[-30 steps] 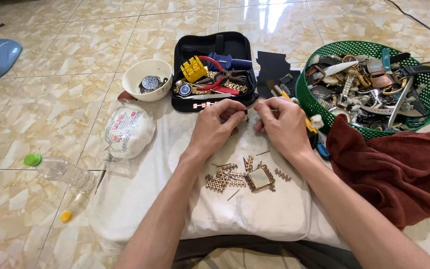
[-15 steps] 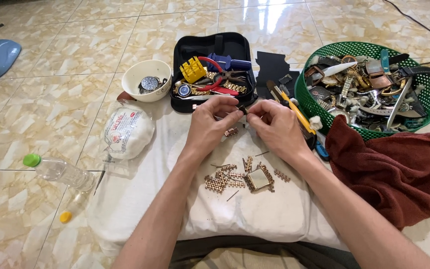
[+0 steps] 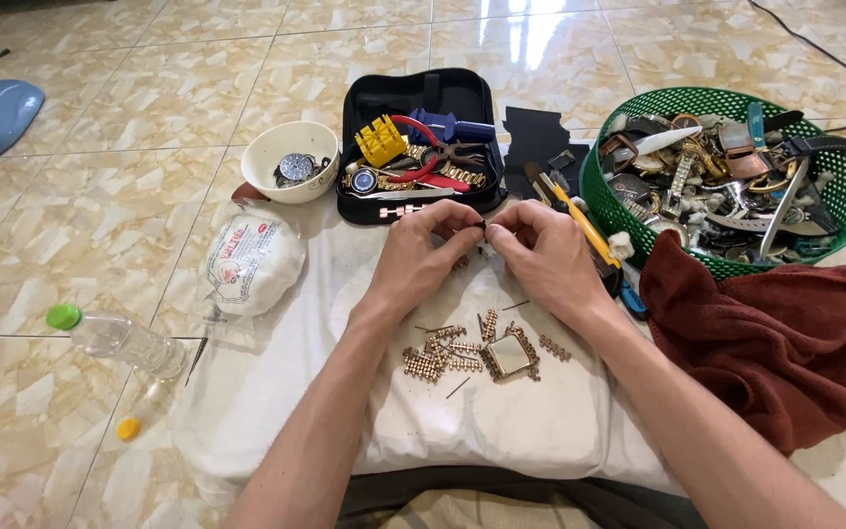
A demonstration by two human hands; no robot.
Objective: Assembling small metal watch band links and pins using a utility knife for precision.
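From the head camera, the left hand (image 3: 423, 257) and right hand (image 3: 540, 257) meet fingertip to fingertip above the white cloth (image 3: 501, 431). Both pinch a tiny metal piece (image 3: 486, 235) between them. It is too small to tell which way it points. Both hands are equally near it. The gold square watch case with loose band links (image 3: 487, 353) lies just below the hands, nearer the person.

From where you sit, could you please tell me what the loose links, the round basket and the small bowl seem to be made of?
Loose links: gold-toned metal, judging by the shine. Round basket: green plastic, most likely, with a moulded mesh wall. Small bowl: cream, smooth and glossy; ceramic or plastic, hard to tell.
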